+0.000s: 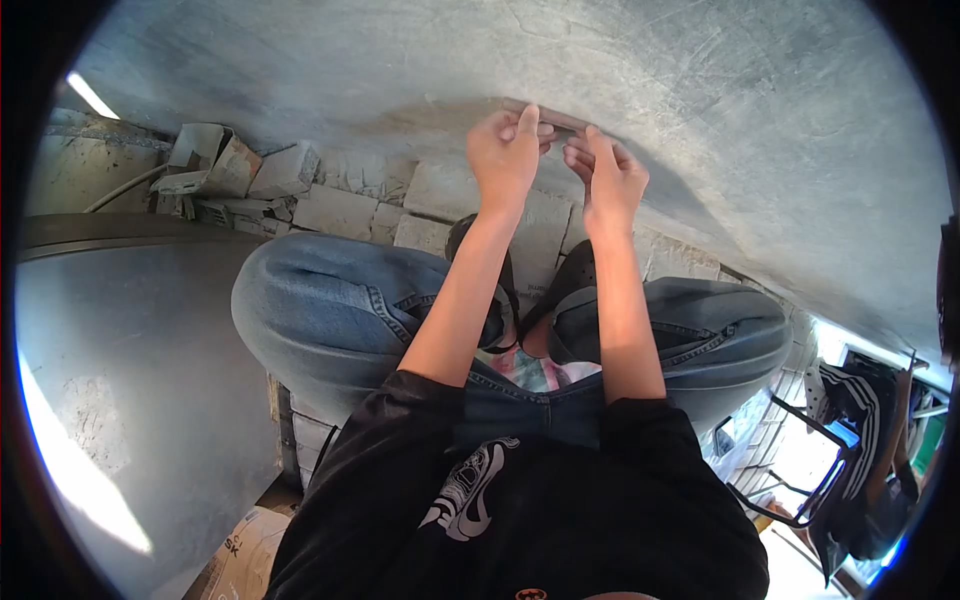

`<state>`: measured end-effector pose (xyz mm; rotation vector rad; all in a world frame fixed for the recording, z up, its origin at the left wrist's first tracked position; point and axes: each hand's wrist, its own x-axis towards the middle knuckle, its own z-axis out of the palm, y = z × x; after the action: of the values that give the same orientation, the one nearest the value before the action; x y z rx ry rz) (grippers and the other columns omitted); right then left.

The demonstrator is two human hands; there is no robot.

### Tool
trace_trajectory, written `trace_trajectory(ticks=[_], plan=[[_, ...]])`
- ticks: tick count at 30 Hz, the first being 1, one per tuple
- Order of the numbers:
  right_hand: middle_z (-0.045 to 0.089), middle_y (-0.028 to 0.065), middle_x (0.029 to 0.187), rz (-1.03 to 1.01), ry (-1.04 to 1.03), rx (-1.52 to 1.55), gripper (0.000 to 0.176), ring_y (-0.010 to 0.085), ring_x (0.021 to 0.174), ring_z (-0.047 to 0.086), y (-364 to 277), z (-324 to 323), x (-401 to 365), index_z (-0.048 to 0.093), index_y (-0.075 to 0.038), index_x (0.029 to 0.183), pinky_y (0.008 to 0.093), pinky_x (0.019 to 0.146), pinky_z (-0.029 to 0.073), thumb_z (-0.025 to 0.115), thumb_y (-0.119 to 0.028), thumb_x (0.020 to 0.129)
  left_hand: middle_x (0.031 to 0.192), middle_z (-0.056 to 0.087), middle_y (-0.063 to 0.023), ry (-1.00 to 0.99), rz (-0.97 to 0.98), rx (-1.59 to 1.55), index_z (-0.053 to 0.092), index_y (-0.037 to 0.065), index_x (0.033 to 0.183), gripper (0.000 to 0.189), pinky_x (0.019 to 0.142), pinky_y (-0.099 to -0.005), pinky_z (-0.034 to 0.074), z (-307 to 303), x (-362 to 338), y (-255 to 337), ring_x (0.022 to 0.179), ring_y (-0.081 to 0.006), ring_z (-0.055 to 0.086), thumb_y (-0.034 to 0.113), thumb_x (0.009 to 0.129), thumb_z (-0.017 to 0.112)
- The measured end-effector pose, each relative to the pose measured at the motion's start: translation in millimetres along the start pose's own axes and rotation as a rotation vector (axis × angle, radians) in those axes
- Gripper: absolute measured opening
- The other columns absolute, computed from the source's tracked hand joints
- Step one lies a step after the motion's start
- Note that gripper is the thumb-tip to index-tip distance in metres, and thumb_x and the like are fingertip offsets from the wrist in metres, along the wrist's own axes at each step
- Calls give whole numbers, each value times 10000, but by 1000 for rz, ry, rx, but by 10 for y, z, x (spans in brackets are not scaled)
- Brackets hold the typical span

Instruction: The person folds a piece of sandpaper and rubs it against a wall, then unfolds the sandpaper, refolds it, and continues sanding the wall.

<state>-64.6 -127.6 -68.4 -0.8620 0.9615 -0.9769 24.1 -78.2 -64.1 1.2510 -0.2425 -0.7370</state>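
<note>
I am crouched facing a grey plastered wall [520, 50]. Both hands press a narrow flat wooden tool [560, 116], like a float or straightedge, against the wall's lower part. My left hand [507, 155] grips its left end with the thumb up along it. My right hand [605, 178] holds the right part, fingers curled over the tool. Most of the tool is hidden behind my fingers. Below the hands are my knees in blue jeans [330, 310] and black shoes [578, 272].
Rough stone blocks [340, 210] line the foot of the wall, with broken block pieces [225, 165] piled at the left. A smooth grey surface [130, 350] lies to my left. A metal chair with a dark striped garment [850, 430] stands at the right.
</note>
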Motion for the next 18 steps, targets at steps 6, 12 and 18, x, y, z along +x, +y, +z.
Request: trace_trajectory(ticks=[6, 12, 18], plan=[[618, 147, 710, 64, 30, 7, 181, 168, 586, 610, 270, -117, 44, 588, 91, 782, 248, 564, 520, 589, -88, 809, 837, 618, -198, 78, -164, 15, 551, -56, 800, 182, 706, -337, 533, -78, 74, -243, 756, -247, 635, 119, 852, 551], [620, 149, 710, -24, 3, -21, 183, 172, 580, 613, 106, -31, 8, 585, 99, 775, 255, 550, 523, 586, -80, 812, 859, 615, -205, 45, -134, -27, 551, -58, 811, 181, 736, -350, 532, -26, 9, -61, 813, -259, 629, 118, 853, 549], [622, 154, 715, -67, -19, -9, 183, 177, 586, 616, -8, 55, -42, 583, 100, 772, 256, 551, 521, 584, -78, 813, 790, 626, -174, 81, -68, -99, 549, -70, 791, 164, 606, -297, 531, -14, 16, -16, 695, -228, 638, 83, 850, 532]])
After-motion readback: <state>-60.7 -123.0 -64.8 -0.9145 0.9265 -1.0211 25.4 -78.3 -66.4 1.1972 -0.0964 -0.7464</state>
